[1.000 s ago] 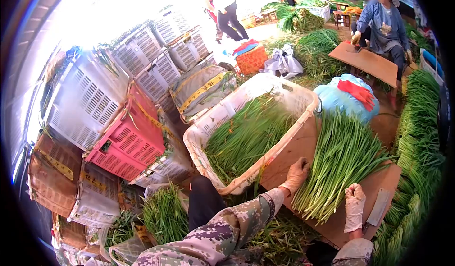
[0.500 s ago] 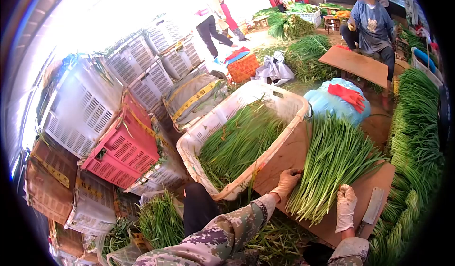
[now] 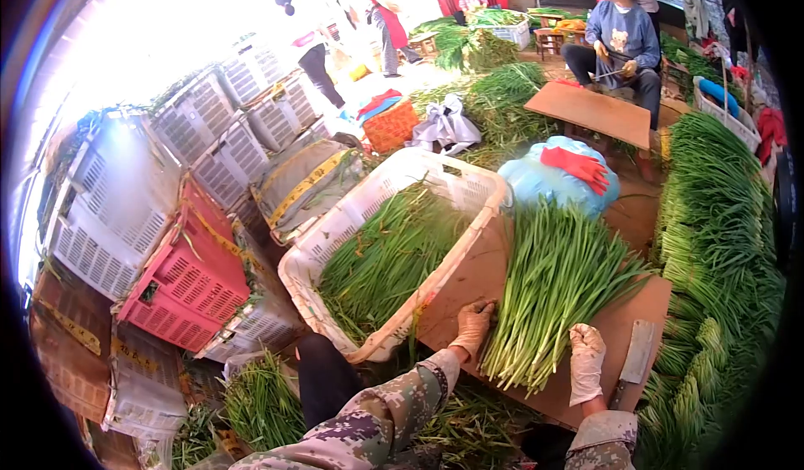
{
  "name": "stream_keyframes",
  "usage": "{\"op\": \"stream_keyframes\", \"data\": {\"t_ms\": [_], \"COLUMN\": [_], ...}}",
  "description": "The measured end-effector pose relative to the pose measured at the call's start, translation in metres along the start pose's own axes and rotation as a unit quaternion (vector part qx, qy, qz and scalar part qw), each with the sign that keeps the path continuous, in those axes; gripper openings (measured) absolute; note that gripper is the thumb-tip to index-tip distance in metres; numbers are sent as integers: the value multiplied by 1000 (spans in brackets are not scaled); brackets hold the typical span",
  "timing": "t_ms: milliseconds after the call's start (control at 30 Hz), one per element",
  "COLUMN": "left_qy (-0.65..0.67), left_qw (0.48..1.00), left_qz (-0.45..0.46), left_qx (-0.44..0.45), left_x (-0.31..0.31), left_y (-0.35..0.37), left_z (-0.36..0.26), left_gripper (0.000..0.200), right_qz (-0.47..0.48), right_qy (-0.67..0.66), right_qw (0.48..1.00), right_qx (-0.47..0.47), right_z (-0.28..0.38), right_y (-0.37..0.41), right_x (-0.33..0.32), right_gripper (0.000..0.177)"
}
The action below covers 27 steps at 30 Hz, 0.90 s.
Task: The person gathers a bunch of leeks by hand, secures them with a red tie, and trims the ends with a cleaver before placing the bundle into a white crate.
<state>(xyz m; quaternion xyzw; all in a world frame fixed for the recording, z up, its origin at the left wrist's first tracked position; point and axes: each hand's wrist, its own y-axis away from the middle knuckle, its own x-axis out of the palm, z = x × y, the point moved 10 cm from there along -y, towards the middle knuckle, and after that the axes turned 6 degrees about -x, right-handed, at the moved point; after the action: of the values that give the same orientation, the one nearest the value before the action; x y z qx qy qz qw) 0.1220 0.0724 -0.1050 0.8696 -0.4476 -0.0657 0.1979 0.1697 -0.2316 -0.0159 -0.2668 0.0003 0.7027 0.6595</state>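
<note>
A thick bundle of long green stalks [image 3: 553,290] lies on a brown board [image 3: 473,281], its pale ends toward me. My left hand [image 3: 473,326], in a thin glove, is at the bundle's left edge with the fingers closed; whether they pinch a stalk is too small to tell. At the right side of the pale ends, my right hand [image 3: 587,359], in a whitish glove, has its fingers curled together, and their grip is unclear. A cleaver with a wide blade [image 3: 638,351] rests on the board to the right of that hand.
Left of the board stands a white basket [image 3: 299,260] holding loose greens. Behind it are a blue bag [image 3: 523,177] and red gloves [image 3: 578,167]. Stacked crates [image 3: 197,273] fill the left; rows of greens [image 3: 712,210] line the right. A seated person [image 3: 624,38] holds something thin.
The whole view has shifted, so things appear further left. The seated person's hands are now together in front, with a thin object. My hands keep nearly the same places beside the bundle.
</note>
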Motion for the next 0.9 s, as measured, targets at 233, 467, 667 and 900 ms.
{"op": "stream_keyframes", "data": {"t_ms": [233, 467, 667, 900], "left_qy": [-146, -169, -77, -53], "left_qw": [973, 962, 992, 995], "left_qz": [-46, -20, 30, -21], "left_qx": [173, 215, 97, 84], "left_x": [4, 17, 10, 8], "left_y": [9, 1, -4, -1], "left_z": [-31, -27, -6, -11], "left_gripper": [22, 19, 22, 23], "right_qz": [2, 16, 39, 19], "right_qy": [-173, -20, 9, -178], "right_qw": [968, 998, 998, 968], "right_qx": [183, 60, 41, 174], "right_z": [-16, -15, 3, -29], "right_y": [8, -1, -6, 3], "right_x": [3, 2, 0, 16], "right_gripper": [7, 10, 12, 14]}}
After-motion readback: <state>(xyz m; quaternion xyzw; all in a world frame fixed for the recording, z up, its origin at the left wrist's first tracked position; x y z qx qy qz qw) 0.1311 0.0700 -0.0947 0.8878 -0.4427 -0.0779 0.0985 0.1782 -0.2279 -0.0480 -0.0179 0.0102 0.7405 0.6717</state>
